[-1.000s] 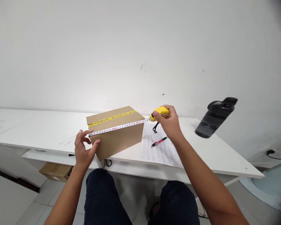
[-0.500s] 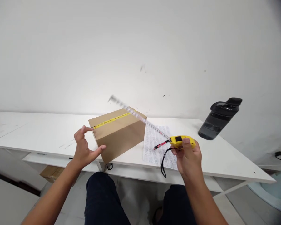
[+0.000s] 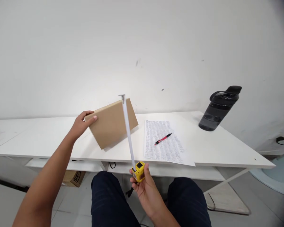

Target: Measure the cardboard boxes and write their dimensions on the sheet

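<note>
My left hand (image 3: 84,121) grips the upper left edge of a brown cardboard box (image 3: 111,124), thumb on the near face and fingers over the far side. The box is tilted on the white table. In my right hand (image 3: 145,186) is a yellow tape measure (image 3: 139,171), held low in front of the table's edge. Its white blade (image 3: 128,134) is drawn out and points upward, passing in front of the box. The metal hook (image 3: 122,97) at the blade's end stands near the box's top edge; I cannot tell whether it touches.
A sheet of paper covered in writing (image 3: 156,151) lies on the white table (image 3: 47,132), with a red and black pen (image 3: 163,139) on it. A dark water bottle (image 3: 219,108) stands at the back right. Under the table is another cardboard box (image 3: 73,178).
My left hand has closed on the box, which has tipped so its yellow tape is out of sight. The tape measure has moved left and down, its blade swinging from slanted to nearly upright.
</note>
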Tool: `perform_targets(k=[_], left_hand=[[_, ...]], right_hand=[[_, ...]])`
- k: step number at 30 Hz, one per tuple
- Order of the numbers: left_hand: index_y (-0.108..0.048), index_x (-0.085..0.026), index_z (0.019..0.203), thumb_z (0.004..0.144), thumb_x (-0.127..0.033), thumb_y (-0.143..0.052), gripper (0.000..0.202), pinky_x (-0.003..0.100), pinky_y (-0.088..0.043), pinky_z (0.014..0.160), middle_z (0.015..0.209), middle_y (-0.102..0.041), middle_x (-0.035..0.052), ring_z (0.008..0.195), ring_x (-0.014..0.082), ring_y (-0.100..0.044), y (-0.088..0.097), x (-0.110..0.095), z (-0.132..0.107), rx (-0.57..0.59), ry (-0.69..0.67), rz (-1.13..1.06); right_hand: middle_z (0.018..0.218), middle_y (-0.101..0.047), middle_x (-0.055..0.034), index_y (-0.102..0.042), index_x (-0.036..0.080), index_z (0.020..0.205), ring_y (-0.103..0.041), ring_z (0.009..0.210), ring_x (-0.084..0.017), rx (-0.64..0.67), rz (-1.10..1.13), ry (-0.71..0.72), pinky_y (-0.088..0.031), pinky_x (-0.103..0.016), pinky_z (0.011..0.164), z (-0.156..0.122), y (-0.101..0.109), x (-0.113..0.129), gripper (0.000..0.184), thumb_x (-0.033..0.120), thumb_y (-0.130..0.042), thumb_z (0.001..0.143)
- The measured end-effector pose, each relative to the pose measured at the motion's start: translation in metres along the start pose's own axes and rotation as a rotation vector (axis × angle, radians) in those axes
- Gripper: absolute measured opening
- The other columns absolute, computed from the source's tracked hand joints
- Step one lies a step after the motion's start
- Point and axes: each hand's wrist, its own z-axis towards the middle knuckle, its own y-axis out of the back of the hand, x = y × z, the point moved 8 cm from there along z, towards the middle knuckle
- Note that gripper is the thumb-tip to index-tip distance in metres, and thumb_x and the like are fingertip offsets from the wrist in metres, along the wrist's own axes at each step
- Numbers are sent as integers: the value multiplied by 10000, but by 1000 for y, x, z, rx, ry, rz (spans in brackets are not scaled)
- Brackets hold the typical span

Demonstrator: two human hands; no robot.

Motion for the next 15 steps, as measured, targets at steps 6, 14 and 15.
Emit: perform_targets(k=[6, 14, 15], left_hand=[[-699, -205, 1090, 648, -701, -785, 670, 389, -553, 895, 1217, -709, 95, 1083, 279, -656, 6, 18, 32, -25, 137, -176], [-680, -190, 1023, 755, -622, -777, 517, 493, -564, 854, 1154, -709, 149, 1076, 341, -659, 14, 52, 26, -110, 402, -175], [-674, -181, 1071, 818, -590, -741, 485, 495, -568, 873, 1170, -697, 144, 1080, 320, -658, 9, 59, 21, -101, 448, -168]], right_hand=[[888, -716, 9, -639, 238, 1064, -688, 633, -130, 4, -151, 281, -583, -265, 573, 0, -2, 32, 577, 542, -918, 662], [876, -682, 35, -571, 237, 1091, -709, 648, -159, 11, -379, 719, -628, -340, 658, 34, -54, 121, 579, 495, -894, 686], [907, -684, 29, -570, 236, 1114, -706, 658, -156, 30, -423, 765, -628, -344, 674, 41, -65, 130, 578, 493, -879, 699]])
